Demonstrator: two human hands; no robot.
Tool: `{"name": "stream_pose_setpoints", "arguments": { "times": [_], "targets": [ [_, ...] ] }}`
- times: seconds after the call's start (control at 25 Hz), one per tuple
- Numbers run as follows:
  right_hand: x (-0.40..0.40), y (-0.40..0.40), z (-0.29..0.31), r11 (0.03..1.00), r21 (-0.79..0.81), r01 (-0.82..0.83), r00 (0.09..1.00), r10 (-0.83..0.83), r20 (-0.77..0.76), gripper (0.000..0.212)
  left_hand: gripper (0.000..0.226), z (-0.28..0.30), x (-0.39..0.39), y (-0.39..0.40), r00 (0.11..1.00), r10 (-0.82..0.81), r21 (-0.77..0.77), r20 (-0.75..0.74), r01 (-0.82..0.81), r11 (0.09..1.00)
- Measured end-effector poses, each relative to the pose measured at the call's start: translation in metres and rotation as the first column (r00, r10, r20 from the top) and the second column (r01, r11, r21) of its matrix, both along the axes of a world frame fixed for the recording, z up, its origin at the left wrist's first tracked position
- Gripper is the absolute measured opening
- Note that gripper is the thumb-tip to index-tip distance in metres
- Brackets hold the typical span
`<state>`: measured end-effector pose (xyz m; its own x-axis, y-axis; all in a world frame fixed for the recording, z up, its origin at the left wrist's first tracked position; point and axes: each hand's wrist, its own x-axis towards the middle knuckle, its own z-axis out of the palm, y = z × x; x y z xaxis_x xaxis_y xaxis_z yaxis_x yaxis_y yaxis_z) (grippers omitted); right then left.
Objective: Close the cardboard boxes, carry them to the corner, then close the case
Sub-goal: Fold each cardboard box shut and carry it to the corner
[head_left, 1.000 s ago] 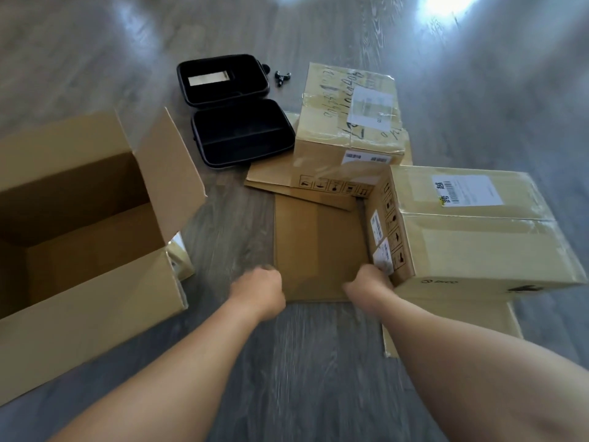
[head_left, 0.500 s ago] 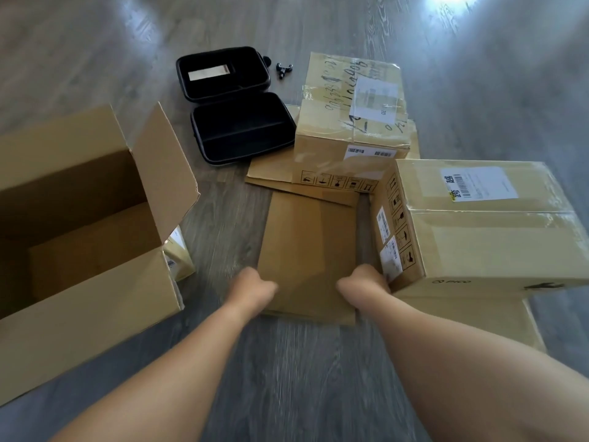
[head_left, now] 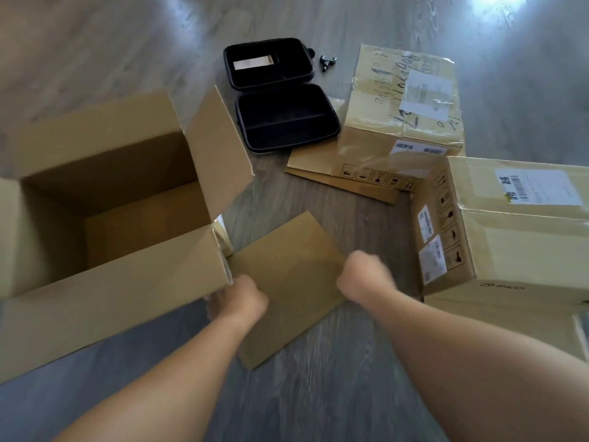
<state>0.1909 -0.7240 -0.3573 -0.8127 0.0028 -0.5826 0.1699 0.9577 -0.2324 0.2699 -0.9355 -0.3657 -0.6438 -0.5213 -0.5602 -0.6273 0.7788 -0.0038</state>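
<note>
My left hand (head_left: 237,298) gripped the near-left edge of a flat cardboard sheet (head_left: 287,282), fingers curled under it, right beside the corner of the big open box (head_left: 105,218). My right hand (head_left: 366,277) was balled over the sheet's right edge; blur kept me from telling whether it pinched the sheet or just hung there clenched. The sheet lay skewed over the grey wood-plank floor (head_left: 334,393), one corner pointing toward me.

The open box sat at nine o'clock, flaps standing up, its inside bare brown. At three o'clock rested a taped box with a barcode label (head_left: 522,237), sitting on more flat cardboard. At one o'clock stood a second taped box with handwriting (head_left: 404,100), also on flattened cardboard (head_left: 318,167). At twelve o'clock the black zip case (head_left: 280,100) lay hinged open, both halves up, a pale card in the far half. A small dark fitting (head_left: 325,56) lay just beside the case's far corner. Window glare pooled on the floor at the far right.
</note>
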Motion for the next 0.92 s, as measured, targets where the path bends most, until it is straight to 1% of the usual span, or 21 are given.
{"name": "stream_pose_setpoints", "arguments": {
  "times": [0.04, 0.08, 0.16, 0.2, 0.24, 0.28, 0.32, 0.36, 0.4, 0.44, 0.52, 0.56, 0.6, 0.68, 0.76, 0.84, 0.92],
  "targets": [
    [-0.008, 0.011, 0.003, 1.0, 0.02, -0.018, 0.997, 0.02, -0.076, 0.006, 0.037, 0.0, 0.006, -0.003, 1.0, 0.025, 0.007, -0.003, -0.025, 1.0],
    [-0.014, 0.018, 0.002, 0.998, 0.024, -0.05, 0.996, 0.052, -0.075, 0.009, 0.032, 0.0, 0.011, -0.005, 0.998, 0.055, 0.022, -0.003, -0.055, 0.998],
    [-0.018, 0.021, -0.004, 0.991, 0.005, -0.132, 0.991, 0.132, -0.021, 0.026, 0.027, 0.0, 0.016, -0.005, 0.994, 0.11, 0.072, -0.008, -0.109, 0.991],
    [-0.016, 0.017, -0.007, 0.987, -0.031, -0.157, 0.988, 0.156, -0.016, 0.032, 0.026, 0.001, 0.016, -0.004, 0.992, 0.129, 0.095, -0.018, -0.126, 0.987],
    [-0.013, 0.01, -0.01, 0.982, -0.068, -0.178, 0.984, 0.176, -0.027, 0.03, 0.025, 0.001, 0.015, -0.002, 0.989, 0.142, 0.109, -0.032, -0.138, 0.984],
    [-0.008, 0.003, -0.013, 0.974, -0.093, -0.206, 0.978, 0.202, -0.047, 0.023, 0.026, 0.001, 0.014, -0.001, 0.987, 0.155, 0.116, -0.043, -0.149, 0.982],
    [-0.004, -0.005, -0.016, 0.968, -0.095, -0.233, 0.972, 0.228, -0.065, 0.014, 0.027, 0.001, 0.014, 0.0, 0.985, 0.168, 0.116, -0.045, -0.162, 0.98],
    [-0.001, -0.009, -0.019, 0.966, -0.084, -0.244, 0.968, 0.237, -0.081, 0.01, 0.029, 0.001, 0.014, 0.002, 0.983, 0.18, 0.113, -0.04, -0.174, 0.978],
    [0.001, -0.01, -0.02, 0.971, -0.072, -0.229, 0.971, 0.222, -0.085, 0.009, 0.032, 0.0, 0.015, 0.003, 0.982, 0.188, 0.109, -0.034, -0.183, 0.977],
    [0.003, -0.008, -0.019, 0.977, -0.081, -0.196, 0.978, 0.19, -0.083, 0.016, 0.035, -0.001, 0.015, 0.005, 0.98, 0.196, 0.109, -0.033, -0.192, 0.975],
    [0.003, 0.005, -0.016, 0.989, -0.103, -0.103, 0.994, 0.098, -0.048, 0.044, 0.04, -0.002, 0.014, 0.012, 0.976, 0.212, 0.137, -0.046, -0.204, 0.969],
    [0.004, 0.013, -0.014, 0.993, -0.107, -0.048, 0.999, 0.045, -0.026, 0.051, 0.041, -0.001, 0.013, 0.016, 0.978, 0.203, 0.152, -0.054, -0.193, 0.969],
    [0.005, 0.021, -0.012, 0.993, -0.114, 0.011, 1.0, -0.012, -0.013, 0.051, 0.041, 0.001, 0.01, 0.021, 0.981, 0.186, 0.162, -0.061, -0.174, 0.971],
    [0.006, 0.039, -0.007, 0.985, -0.124, 0.117, 0.993, -0.12, -0.013, 0.044, 0.041, 0.007, 0.002, 0.033, 0.985, 0.142, 0.182, -0.096, -0.123, 0.976],
    [0.003, 0.052, 0.004, 0.977, -0.115, 0.181, 0.98, -0.189, -0.065, 0.037, 0.032, 0.017, -0.01, 0.045, 0.983, 0.06, 0.189, -0.173, -0.027, 0.982],
    [-0.002, 0.064, 0.02, 0.984, -0.071, 0.161, 0.97, -0.171, -0.171, 0.042, 0.023, 0.033, -0.026, 0.056, 0.965, -0.014, 0.189, -0.263, 0.066, 0.98],
    [-0.009, 0.072, 0.038, 0.991, -0.007, 0.132, 0.948, -0.128, -0.291, 0.045, 0.024, 0.05, -0.044, 0.064, 0.938, -0.082, 0.18, -0.337, 0.149, 0.972]
  ]
}}
